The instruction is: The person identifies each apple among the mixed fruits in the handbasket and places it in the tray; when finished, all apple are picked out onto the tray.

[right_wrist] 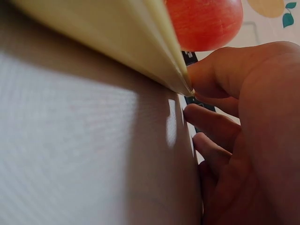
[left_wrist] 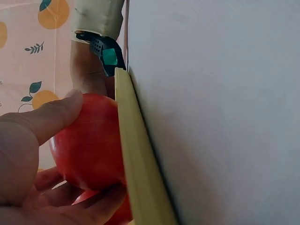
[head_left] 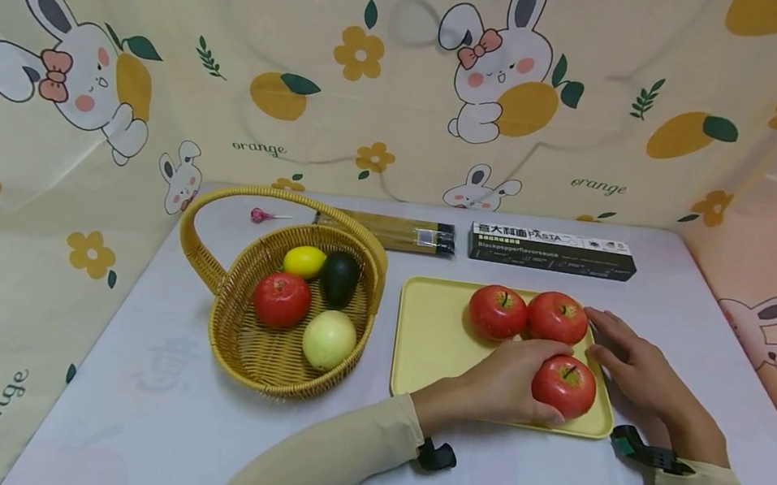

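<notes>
My left hand (head_left: 507,377) holds the front red apple (head_left: 564,387) on the yellow tray (head_left: 430,346), thumb on its near side and fingers round the far side. In the left wrist view this apple (left_wrist: 89,143) sits against the tray's wall (left_wrist: 136,154). Two more red apples (head_left: 497,312) stand side by side at the back of the tray. My right hand (head_left: 644,370) rests at the tray's right edge, fingers loosely extended. In the right wrist view its thumb is right at the tray's rim (right_wrist: 178,77), the other fingers beside it near the tabletop.
To the left stands a wicker basket (head_left: 225,336) with a pomegranate (head_left: 282,300), a lemon (head_left: 304,262), an avocado (head_left: 339,279) and a pale green round fruit (head_left: 329,340). Behind lie a pasta box (head_left: 553,252), a pack of dry noodles (head_left: 390,232) and a lollipop (head_left: 259,215).
</notes>
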Available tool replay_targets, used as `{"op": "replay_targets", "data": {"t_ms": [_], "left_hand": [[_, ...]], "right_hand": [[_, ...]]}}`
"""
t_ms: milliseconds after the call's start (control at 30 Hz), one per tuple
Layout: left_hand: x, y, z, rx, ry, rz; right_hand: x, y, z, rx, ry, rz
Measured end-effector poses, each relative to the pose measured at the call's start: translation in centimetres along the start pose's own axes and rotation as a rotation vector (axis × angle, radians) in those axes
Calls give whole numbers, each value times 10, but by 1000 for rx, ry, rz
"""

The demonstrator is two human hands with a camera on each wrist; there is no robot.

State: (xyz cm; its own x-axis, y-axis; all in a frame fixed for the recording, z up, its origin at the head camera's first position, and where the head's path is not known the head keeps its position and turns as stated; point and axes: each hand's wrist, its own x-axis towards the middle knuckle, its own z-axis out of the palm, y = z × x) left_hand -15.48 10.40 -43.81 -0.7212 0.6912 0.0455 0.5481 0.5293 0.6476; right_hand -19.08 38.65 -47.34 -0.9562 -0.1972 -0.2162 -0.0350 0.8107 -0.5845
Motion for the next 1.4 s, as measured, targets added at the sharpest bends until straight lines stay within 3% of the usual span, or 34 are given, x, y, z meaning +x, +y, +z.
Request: {"op": "replay_targets", "data": {"t_ms": [200,367,500,800,1000,1133,1400], "left_hand": [[-5,1,-6,69,8,20],[-19,1,-19,34,39,75],[-37,0,-34,-60,45,104],[-95,-8,-71,-418,13,103],[-138,-30,-97,-542,78,99],[-167,-50,-115,-553,169,119],[-221,-97,-156,-495,315,70]], "right_hand": [[-1,-1,1,7,-8,2],[-1,0,2,8,-13,7],[-1,0,1,3,-20,9],[0,2,-3,-6,-16,4],[0,1,-3,-1,-12,9],[0,1,-2,1,-12,11],[2,0,-2,-6,-14,17]]}}
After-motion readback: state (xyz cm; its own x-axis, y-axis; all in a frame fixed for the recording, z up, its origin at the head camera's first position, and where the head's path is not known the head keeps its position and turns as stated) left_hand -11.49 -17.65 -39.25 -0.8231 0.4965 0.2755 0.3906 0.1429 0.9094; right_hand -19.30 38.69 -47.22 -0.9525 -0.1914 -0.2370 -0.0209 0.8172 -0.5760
